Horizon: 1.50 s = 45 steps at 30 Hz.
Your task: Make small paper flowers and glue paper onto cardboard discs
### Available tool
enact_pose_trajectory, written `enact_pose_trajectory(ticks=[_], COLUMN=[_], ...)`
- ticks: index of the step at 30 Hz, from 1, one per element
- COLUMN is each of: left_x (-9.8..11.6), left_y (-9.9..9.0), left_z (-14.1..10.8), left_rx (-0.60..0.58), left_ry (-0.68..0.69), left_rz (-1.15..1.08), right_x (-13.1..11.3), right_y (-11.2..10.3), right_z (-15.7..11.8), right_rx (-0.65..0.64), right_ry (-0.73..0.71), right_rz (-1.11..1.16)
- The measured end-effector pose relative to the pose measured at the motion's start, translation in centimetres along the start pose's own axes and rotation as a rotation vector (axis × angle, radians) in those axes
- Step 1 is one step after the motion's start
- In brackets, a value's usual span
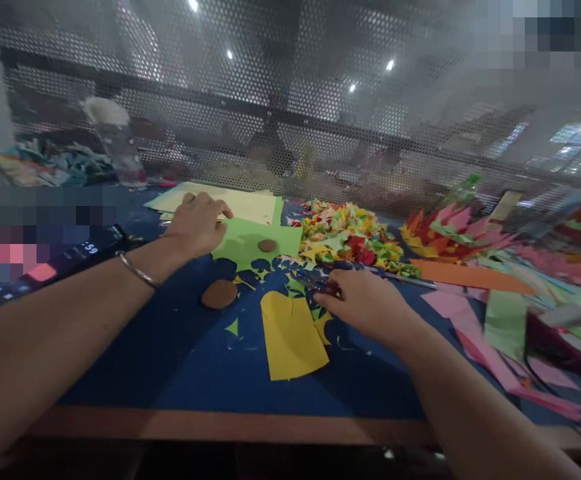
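Note:
My left hand reaches over the back left of the blue table, its curled fingers closed at the left corner of a green sheet of paper. Beneath that hand lies a stack of cream paper. A brown disc rests on the green sheet, and a larger brown disc lies in front of it. In my right hand is a pair of dark scissors, blades pointing left, partly blurred. Just in front lies a yellow piece of paper with a rounded top edge.
Small paper scraps heap up behind my right hand. Orange and pink paper pieces pile at the right, near an orange strip. A lit phone lies left. A perforated metal screen stands behind the table.

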<state>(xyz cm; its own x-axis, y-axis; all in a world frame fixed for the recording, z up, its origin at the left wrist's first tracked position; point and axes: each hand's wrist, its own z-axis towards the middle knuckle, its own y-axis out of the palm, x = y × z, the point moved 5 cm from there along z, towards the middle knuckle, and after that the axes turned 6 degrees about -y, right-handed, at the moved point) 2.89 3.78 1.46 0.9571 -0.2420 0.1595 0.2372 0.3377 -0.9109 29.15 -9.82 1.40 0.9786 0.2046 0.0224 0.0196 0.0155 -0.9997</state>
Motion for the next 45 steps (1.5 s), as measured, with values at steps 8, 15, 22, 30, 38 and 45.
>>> enact_pose_trajectory(ticks=[8, 15, 22, 30, 38, 45], left_x=[4.3, 4.5, 8.2, 10.2, 10.8, 9.7], left_y=[0.7, 0.1, -0.5, -0.4, -1.1, 0.1], left_z=[-2.6, -3.0, -5.9, -8.0, -8.6, -7.1], left_rx=[-0.329, -0.498, -0.546, -0.627, -0.613, -0.567], left_ry=[0.214, 0.16, 0.327, 0.333, 0.414, 0.286], left_rz=[0.005, -0.218, -0.247, -0.268, -0.246, -0.605], right_x=[-0.4, -0.9, -1.3, -1.2, -1.5, -2.0], right_y=[-0.2, -0.7, -1.1, -1.3, -1.3, -1.4], right_z=[-0.4, -0.9, -1.0, -0.9, -0.7, -0.9], right_rx=[0.0, 0.006, 0.049, 0.139, 0.187, 0.214], right_ry=[-0.012, 0.023, 0.05, 0.054, -0.01, -0.155], right_rz=[-0.05, -0.168, -0.265, -0.167, -0.037, 0.12])
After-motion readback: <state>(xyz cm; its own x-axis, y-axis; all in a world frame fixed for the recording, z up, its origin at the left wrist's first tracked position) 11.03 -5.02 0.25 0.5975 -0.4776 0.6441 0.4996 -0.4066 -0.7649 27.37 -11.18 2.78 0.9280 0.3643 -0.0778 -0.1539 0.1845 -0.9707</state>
